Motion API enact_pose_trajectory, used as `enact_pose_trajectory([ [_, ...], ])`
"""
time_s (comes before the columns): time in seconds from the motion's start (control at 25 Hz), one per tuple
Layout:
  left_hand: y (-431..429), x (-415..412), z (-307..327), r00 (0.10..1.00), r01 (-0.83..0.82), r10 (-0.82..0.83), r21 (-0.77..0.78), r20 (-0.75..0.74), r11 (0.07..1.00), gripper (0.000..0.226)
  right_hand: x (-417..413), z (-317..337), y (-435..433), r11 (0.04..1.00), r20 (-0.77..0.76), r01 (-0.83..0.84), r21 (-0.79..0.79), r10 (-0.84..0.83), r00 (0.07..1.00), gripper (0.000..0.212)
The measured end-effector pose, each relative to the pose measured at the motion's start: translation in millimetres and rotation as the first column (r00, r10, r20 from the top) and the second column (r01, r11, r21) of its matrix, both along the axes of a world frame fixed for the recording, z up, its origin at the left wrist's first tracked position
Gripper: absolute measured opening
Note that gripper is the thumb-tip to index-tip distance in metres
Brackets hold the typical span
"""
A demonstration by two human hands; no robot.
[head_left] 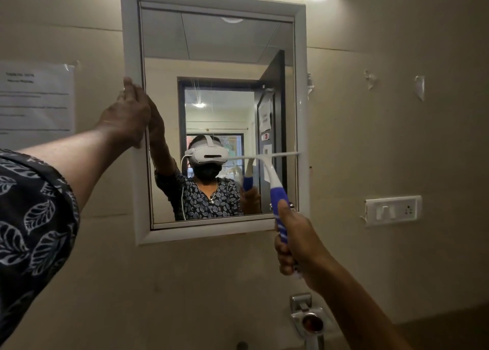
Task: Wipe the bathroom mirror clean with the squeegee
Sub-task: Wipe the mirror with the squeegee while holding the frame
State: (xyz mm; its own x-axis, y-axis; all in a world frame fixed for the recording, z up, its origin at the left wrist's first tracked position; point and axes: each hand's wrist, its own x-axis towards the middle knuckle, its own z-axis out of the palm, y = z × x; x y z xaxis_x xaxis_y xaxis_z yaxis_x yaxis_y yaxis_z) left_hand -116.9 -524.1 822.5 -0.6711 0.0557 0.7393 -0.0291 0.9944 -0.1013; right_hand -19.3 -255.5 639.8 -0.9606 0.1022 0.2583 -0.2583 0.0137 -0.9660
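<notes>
Mirror (pixel 219 58): white-framed, on the far wall, above the tap (pixel 309 320).
Squeegee (pixel 275 182): blue-and-white handle clenched in my right hand (pixel 293 241). The blade lies on the glass, right half, below the middle, with its end at the right frame.
Left hand (pixel 129 114): fingers straight, pressed against the left frame edge.
Progress: mid-stroke, I judge, and the lower strip remains. No wet or streaks show, so the cleaned share cannot be told.

Beige wall (pixel 370 143) carries it all: white-framed mirror (pixel 219 45) at centre, paper notice (pixel 34 103) taped to its left, switch plate (pixel 393 210) lower right, torn tape scraps (pixel 419 87) above that, metal tap (pixel 308 315) below the mirror's right corner.
</notes>
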Motion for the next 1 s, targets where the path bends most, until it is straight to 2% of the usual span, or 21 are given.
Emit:
enact_pose_trajectory([
  [0.2, 1.1, -1.4, 0.8, 1.000, -0.010, 0.010, -0.005, 0.009, 1.000, 0.115, 6.6, -44.6, -3.8, 0.999, 0.079, 0.020, -0.026, -0.018, 0.997, 0.044],
  [0.44, 0.3, -2.2, 0.3, 1.000, -0.021, 0.021, -0.012, 0.015, 1.000, 0.114, 11.5, -69.3, -8.3, 0.998, 0.144, 0.019, -0.053, -0.011, 0.989, 0.044],
  [0.76, 3.0, -0.2, 0.5, 1.000, -0.009, 0.009, 0.007, 0.017, 1.000, 0.114, 29.0, -54.8, -9.3, 0.999, 0.195, 0.003, -0.039, 0.005, 0.981, 0.044],
  [0.84, 4.5, 0.1, 0.4, 1.000, -0.016, 0.016, 0.017, 0.009, 1.000, 0.112, 33.4, -20.9, -7.2, 1.000, 0.120, -0.019, 0.022, 0.016, 0.993, 0.044],
  [1.0, 3.9, -0.3, -0.4, 1.000, 0.007, -0.006, 0.038, -0.013, 0.999, 0.111, 28.4, 96.0, -17.1, 0.995, -0.209, -0.067, 0.074, 0.082, 0.974, 0.042],
])
